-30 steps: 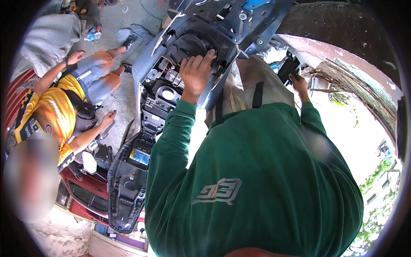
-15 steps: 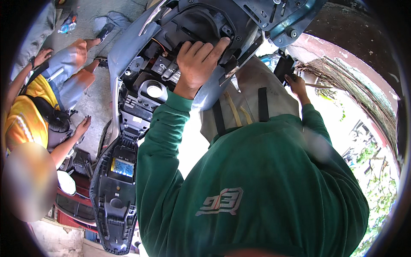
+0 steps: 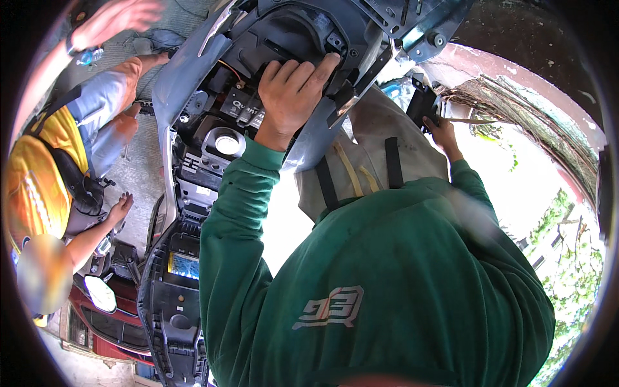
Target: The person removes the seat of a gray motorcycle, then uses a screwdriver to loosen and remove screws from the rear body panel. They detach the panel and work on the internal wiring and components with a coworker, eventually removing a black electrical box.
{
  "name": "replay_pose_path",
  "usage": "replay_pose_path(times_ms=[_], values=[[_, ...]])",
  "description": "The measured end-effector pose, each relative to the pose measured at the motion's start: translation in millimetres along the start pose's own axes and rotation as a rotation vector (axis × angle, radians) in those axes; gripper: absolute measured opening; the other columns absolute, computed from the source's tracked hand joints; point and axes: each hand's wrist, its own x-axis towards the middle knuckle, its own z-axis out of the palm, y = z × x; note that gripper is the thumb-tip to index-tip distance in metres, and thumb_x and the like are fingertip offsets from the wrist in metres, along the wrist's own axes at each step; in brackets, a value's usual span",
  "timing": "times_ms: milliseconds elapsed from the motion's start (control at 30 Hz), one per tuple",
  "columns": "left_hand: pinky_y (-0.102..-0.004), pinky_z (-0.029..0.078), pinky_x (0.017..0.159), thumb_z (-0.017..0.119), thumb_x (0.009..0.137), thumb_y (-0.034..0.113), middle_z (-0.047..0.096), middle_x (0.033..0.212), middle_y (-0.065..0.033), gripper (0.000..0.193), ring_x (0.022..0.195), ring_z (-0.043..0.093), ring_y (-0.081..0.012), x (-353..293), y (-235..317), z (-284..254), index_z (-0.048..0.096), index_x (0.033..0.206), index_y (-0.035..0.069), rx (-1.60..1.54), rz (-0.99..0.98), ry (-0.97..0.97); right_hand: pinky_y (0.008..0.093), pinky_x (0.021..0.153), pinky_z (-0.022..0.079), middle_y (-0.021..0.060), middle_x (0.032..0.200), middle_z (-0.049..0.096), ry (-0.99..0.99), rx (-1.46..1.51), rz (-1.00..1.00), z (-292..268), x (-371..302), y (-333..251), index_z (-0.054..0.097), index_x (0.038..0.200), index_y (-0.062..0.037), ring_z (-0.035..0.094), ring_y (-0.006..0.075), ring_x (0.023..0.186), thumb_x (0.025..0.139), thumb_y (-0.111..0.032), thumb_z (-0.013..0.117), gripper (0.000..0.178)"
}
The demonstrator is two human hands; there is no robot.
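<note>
My left hand (image 3: 291,93) lies over the side rim of the open under-seat compartment (image 3: 255,55) of a grey motor scooter. Its fingers curl over the rim, and one digit stretches toward the compartment's far corner; the fingertips are partly hidden. Beside this hand are a dark battery (image 3: 240,106) and a round, bright cap (image 3: 227,145). Off to the right, my right hand (image 3: 443,133) is closed around the near end of a flat black plate-like part (image 3: 422,103), held beside my leg. The scooter's opened seat (image 3: 180,316) hangs upside down at the lower left.
A slotted metal rack bracket (image 3: 412,22) juts out at the scooter's tail. A person in a yellow shirt (image 3: 48,174) sits at the left, and another person's blurred hand (image 3: 119,19) is at the upper left. Dry sticks (image 3: 522,109) line a wall at the right.
Another person's hand has risen into the upper left. The view has shifted slightly. My left hand keeps its place on the rim, and my right hand still holds the black part.
</note>
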Motion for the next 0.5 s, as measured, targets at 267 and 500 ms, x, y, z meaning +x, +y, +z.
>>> replay_pose_path(times_ms=[267, 500], values=[[-0.0327, 0.034, 0.056, 0.080, 0.079, 0.009, 0.061, 0.074, 0.0046, 0.032, 0.060, 0.054, -0.0159, 13, 1, -8, 0.073, 0.109, 0.018, 0.058, -0.026, -0.090, 0.0467, 0.080, 0.055, 0.0261, 0.093, 0.074, -0.020, 0.001, -0.075, 6, 17, 5, 0.070, 0.113, 0.0053, 0.073, 0.0403, 0.090, 0.092, -0.053, 0.068, 0.062], [-0.0357, 0.039, 0.060, 0.077, 0.086, 0.013, 0.068, 0.083, 0.0013, 0.025, 0.067, 0.062, -0.0185, 31, -6, -22, 0.064, 0.107, 0.014, 0.023, -0.053, -0.352, 0.0453, 0.082, 0.056, 0.0264, 0.096, 0.074, -0.033, 0.036, -0.063, 4, 21, -2, 0.069, 0.116, 0.0057, 0.073, 0.0386, 0.091, 0.092, -0.053, 0.068, 0.063]])
